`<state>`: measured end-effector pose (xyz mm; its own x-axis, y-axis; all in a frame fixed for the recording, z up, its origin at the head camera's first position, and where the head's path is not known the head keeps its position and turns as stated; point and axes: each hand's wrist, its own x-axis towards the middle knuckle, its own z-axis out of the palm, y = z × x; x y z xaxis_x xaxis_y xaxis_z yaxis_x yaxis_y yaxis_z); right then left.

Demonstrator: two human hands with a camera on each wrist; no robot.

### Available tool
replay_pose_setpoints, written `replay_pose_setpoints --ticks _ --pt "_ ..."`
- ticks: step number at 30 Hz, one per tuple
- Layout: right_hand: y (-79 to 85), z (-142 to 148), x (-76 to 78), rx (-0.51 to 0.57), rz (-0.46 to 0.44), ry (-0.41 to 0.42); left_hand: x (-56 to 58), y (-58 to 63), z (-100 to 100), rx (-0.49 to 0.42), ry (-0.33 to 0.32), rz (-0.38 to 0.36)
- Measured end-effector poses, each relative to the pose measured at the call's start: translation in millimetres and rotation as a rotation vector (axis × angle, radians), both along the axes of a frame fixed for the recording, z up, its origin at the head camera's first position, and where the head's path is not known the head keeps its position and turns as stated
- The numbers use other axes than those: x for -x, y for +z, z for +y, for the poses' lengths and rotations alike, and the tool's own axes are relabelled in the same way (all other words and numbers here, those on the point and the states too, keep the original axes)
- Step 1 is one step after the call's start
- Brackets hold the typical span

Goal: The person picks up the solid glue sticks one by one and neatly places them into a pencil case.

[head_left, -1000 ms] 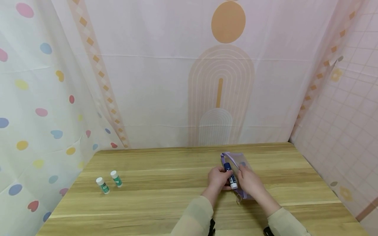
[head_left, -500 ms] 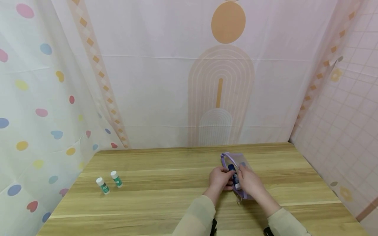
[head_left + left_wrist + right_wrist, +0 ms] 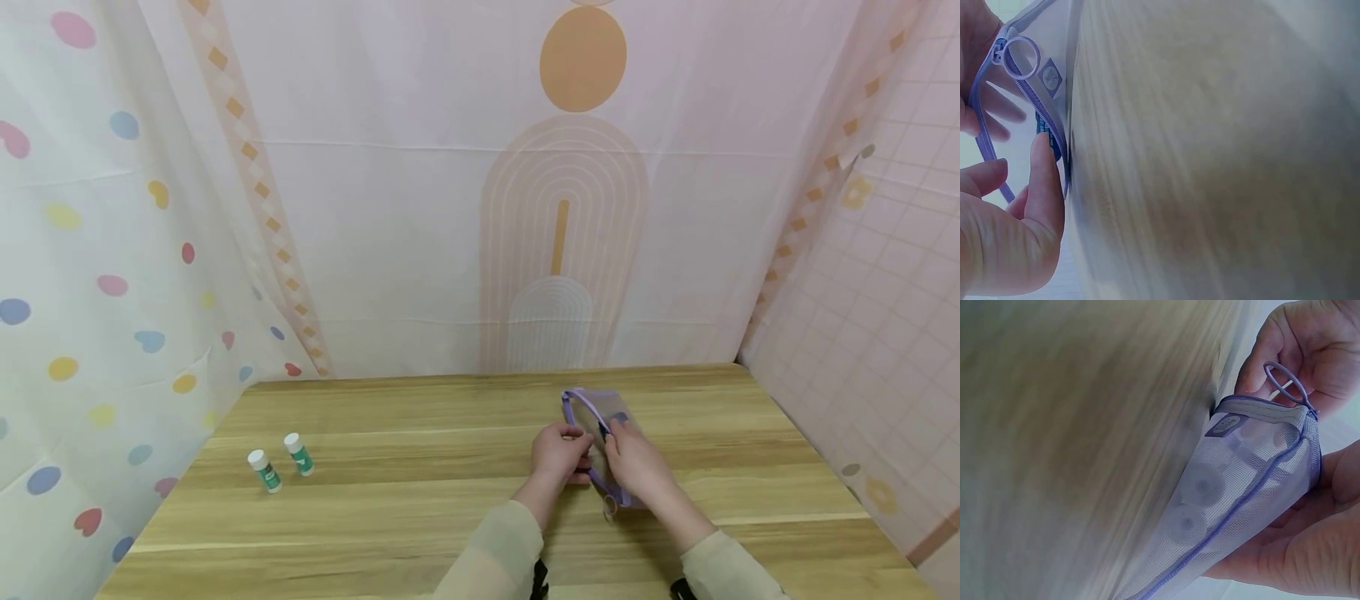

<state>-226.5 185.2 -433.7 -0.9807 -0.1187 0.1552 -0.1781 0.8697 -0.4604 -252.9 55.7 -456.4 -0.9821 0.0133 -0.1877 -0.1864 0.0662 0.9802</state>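
A mesh zip pouch (image 3: 600, 404) with purple trim lies on the table, its mouth spread toward the left. My right hand (image 3: 636, 460) grips the pouch's upper edge. My left hand (image 3: 557, 454) is at the mouth, fingers loosely extended, with one fingertip (image 3: 1040, 144) right by a dark blue glue stick (image 3: 1048, 134) inside. Most of that stick is hidden by the pouch and my right hand. Through the mesh, the right wrist view shows round ends (image 3: 1204, 484) of sticks. A ring pull (image 3: 1021, 57) hangs from the zip.
Two green glue sticks with white caps, a nearer one (image 3: 265, 472) and a farther one (image 3: 298, 454), stand apart at the table's left. The wooden table (image 3: 420, 517) ends at a patterned curtain (image 3: 405, 250) behind and at both sides.
The dark blue glue stick has moved rightward from my left fingers into the pouch, and those fingers have let it go. My right hand keeps its grip on the pouch edge.
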Motion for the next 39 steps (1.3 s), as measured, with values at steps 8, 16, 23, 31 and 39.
replay_pose_setpoints --ticks 8,16,23,31,39 --pt "1.5 0 -1.0 0.008 -0.003 0.004 -4.1 3.2 -4 -0.040 -0.007 0.015" --pt "0.7 1 -0.8 -0.012 0.047 0.004 -6.3 4.3 -6 -0.067 -0.012 0.000" --pt "1.7 0 -1.6 -0.003 0.007 0.013 -9.3 3.4 -10 -0.092 -0.021 0.003" --pt "1.3 0 -2.2 -0.001 0.030 0.011 -13.9 3.4 -18 -0.174 -0.051 0.025" --pt "1.1 1 -1.2 0.006 0.055 0.010 -20.9 12.0 -27 -0.243 -0.054 0.021"
